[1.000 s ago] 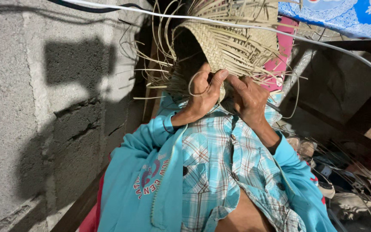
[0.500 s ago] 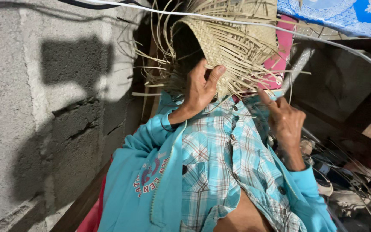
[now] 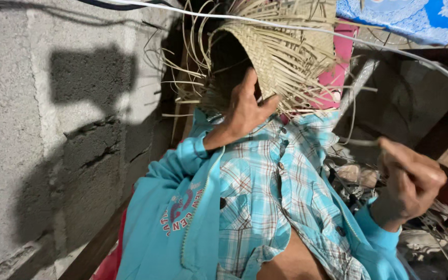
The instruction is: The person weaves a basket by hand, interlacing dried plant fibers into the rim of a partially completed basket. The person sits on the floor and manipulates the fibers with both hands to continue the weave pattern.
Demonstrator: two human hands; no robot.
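A half-woven basket of pale straw strips (image 3: 281,52) lies above my lap, its loose ends sticking out all round. My left hand (image 3: 245,111) grips its lower rim, thumb spread along the weave. My right hand (image 3: 410,179) is out to the right, away from the basket, fingers pinched on one thin straw strip (image 3: 361,141) that runs back toward the weave. I wear a turquoise jacket (image 3: 182,218) over a blue plaid shirt (image 3: 270,192).
A grey block wall (image 3: 53,129) fills the left side. A white cable (image 3: 390,49) crosses the top. A pink board (image 3: 340,72) and blue patterned cloth (image 3: 405,15) sit behind the basket. Dark wooden beams (image 3: 442,129) and clutter lie at right.
My right hand has left the basket rim and swung out to the right, drawing a straw strip with it. My left hand has stayed on the basket.
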